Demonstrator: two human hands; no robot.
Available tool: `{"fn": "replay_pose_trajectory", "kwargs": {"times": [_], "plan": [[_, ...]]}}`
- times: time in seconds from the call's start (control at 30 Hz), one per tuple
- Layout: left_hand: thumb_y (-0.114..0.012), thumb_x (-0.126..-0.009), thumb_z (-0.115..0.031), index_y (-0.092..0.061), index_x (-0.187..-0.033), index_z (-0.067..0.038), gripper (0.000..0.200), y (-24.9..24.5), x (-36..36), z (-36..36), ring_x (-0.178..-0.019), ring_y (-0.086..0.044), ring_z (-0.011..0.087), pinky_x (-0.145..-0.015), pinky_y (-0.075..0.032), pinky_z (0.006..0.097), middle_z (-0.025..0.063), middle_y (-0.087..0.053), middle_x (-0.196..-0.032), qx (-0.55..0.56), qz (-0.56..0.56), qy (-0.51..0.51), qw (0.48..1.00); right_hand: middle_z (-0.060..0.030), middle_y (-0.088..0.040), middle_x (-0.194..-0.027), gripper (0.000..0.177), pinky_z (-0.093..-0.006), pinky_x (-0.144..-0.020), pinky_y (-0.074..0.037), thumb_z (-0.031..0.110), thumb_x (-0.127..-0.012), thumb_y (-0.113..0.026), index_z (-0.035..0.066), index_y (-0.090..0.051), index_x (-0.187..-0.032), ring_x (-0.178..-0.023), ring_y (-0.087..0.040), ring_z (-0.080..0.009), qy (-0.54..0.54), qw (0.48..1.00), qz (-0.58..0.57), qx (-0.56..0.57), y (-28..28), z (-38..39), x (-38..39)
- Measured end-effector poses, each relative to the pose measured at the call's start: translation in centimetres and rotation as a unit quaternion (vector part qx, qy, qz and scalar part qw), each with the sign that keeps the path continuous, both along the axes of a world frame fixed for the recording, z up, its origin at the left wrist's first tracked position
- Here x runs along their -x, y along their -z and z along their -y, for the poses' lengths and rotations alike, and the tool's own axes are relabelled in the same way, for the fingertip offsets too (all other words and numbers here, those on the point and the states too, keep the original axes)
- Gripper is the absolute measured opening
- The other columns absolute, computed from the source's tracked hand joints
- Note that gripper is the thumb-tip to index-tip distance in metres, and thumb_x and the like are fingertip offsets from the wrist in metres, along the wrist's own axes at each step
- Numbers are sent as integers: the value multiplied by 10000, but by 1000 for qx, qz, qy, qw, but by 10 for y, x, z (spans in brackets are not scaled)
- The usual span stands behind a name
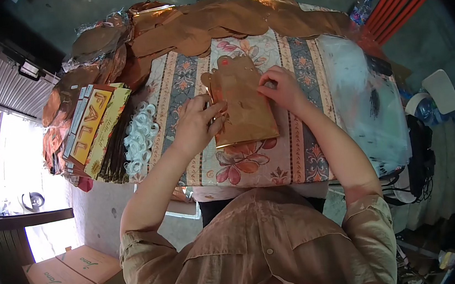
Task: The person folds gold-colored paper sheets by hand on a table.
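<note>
A folded stack of copper-gold foil balloons [244,112] lies on a floral cloth-covered table [290,157]. My left hand [197,124] grips the stack's left edge, fingers curled over it. At the upper right edge of the stack my right hand [282,88] presses down with bent fingers. Both forearms reach in from below, in tan short sleeves.
Piles of copper foil shapes [215,21] cover the table's far side. At the left lie card packs marked "FALL" [92,125], dark sticks and a heap of white ribbon coils [141,135]. Clear plastic bags [364,100] lie at the right; cardboard boxes [78,279] stand on the floor lower left.
</note>
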State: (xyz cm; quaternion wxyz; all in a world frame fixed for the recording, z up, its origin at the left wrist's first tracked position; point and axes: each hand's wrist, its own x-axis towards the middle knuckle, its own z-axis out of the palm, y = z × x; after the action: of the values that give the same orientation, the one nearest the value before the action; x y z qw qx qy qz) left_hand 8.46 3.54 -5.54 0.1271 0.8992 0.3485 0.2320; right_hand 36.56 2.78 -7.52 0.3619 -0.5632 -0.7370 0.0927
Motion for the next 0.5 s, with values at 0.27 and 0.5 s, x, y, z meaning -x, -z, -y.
{"fn": "replay_pose_trajectory", "kwargs": {"times": [0.27,0.5], "plan": [[-708,-804,-213,-676,-1121,-141,327,-1,0,0,-1108,-521,284,-1024,-370,465,111,-548,-1115,7,-14,-4,1000,-133,-639,-1027,268,-404,-847,-470,182,-824,-685,6,-648,-1023,-979,-606,-310,3,994,-109,20,-19,18,7],[-708,-805,-214,-677,-1113,-137,319,1,0,-1,-1108,-523,284,-1021,-374,460,108,-549,-1105,6,-6,-4,1000,-175,-368,-1472,603,-447,-1157,-207,324,-898,-596,-8,-426,-1373,-1406,-270,-351,-107,978,175,30,-23,37,39]]}}
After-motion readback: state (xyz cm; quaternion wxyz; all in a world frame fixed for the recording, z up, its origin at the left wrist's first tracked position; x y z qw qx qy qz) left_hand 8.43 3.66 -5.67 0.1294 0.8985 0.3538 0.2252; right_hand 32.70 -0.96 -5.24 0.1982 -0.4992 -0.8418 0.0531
